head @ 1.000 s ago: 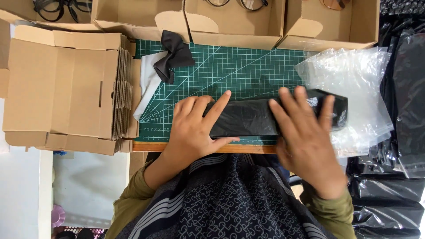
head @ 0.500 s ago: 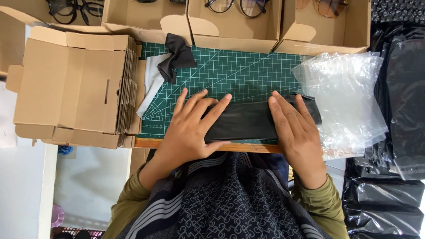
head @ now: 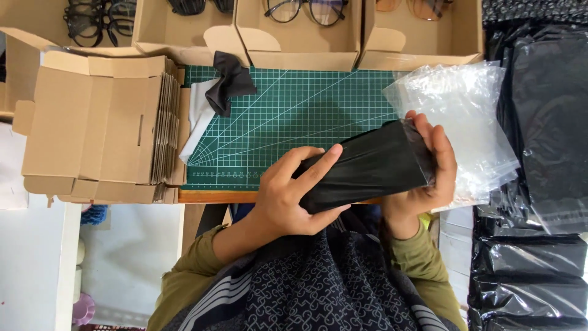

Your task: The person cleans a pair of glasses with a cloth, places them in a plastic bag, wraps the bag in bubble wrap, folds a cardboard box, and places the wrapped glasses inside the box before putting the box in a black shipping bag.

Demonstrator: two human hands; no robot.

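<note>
We look down on a bench covered by a green cutting mat [head: 294, 116], with open cardboard trays [head: 300, 43] of eyeglasses along its far edge. Above the near edge of the mat we see a long black plastic-wrapped packet [head: 367, 168] held up between both hands, tilted so its right end sits higher. The left hand [head: 288, 196] has its grip clamped on the packet's lower left end, fingers over the top and thumb beneath. The right hand [head: 432, 165] has its grip closed around the right end. Just right of that grip lies a heap of clear plastic bags [head: 465, 110]; well left of the left grip stands a stack of flat cardboard boxes [head: 98, 129]
</note>
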